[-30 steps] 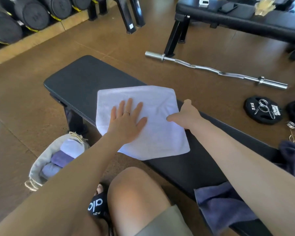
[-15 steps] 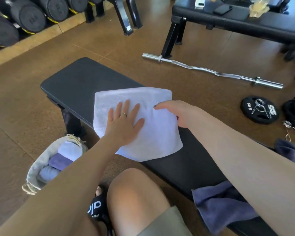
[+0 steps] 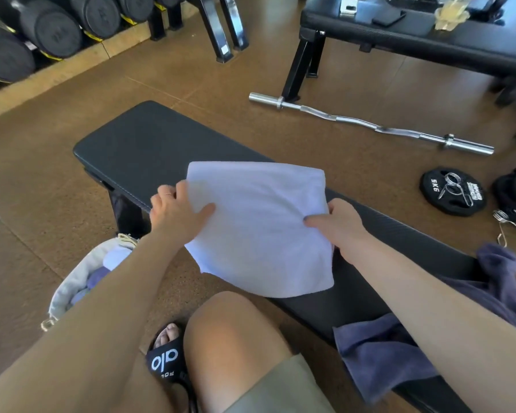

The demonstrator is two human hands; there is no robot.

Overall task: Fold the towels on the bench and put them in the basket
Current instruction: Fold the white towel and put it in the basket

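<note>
A long black padded bench (image 3: 149, 144) runs diagonally across a brown gym floor, and a folded white towel (image 3: 259, 225) lies across its middle, its near corner hanging over the bench's near edge. The left hand (image 3: 176, 213) pinches the towel's left edge, thumb on top, while the right hand (image 3: 340, 225) grips its right edge. A crumpled purple towel (image 3: 379, 353) sits toward the bench's right end, and a pale cloth basket (image 3: 69, 281) holding folded towels stands on the floor below the near edge.
</note>
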